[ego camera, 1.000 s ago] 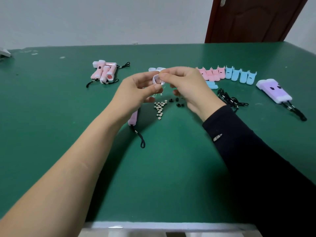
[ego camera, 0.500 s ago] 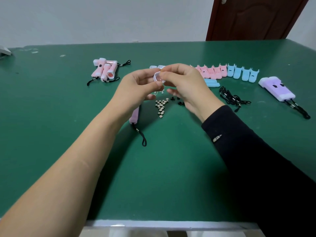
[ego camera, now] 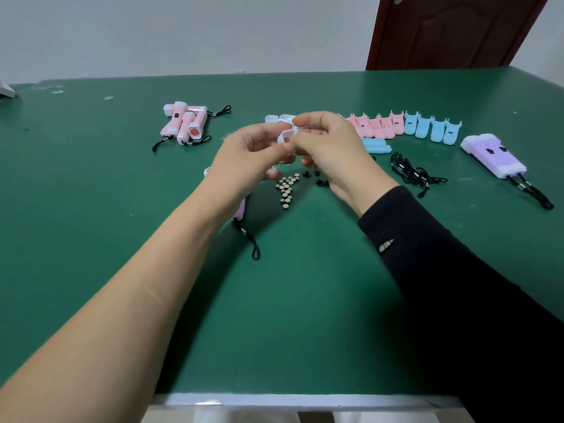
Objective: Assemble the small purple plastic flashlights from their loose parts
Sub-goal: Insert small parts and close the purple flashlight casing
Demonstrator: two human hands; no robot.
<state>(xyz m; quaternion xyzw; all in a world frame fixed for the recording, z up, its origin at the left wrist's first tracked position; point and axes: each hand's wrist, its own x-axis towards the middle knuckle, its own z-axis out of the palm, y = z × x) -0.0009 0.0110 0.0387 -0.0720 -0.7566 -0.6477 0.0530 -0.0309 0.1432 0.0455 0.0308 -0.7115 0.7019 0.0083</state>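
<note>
Head camera: above the green table (ego camera: 91, 209), left hand (ego camera: 244, 154) and right hand (ego camera: 329, 148) both pinch a white flashlight cap (ego camera: 285, 136) (light, rigid, likely slippery), best gripped by its outer rim

A: What room is this?

B: A wide bench (ego camera: 91, 209) topped in dark green fills most of the view, with a pale strip along its near edge.

A: And behind it?

B: A plain whitish wall (ego camera: 183, 32) runs across the far side. At far right stands a reddish-brown panelled wooden door (ego camera: 451, 29). The light is soft and even.
</note>
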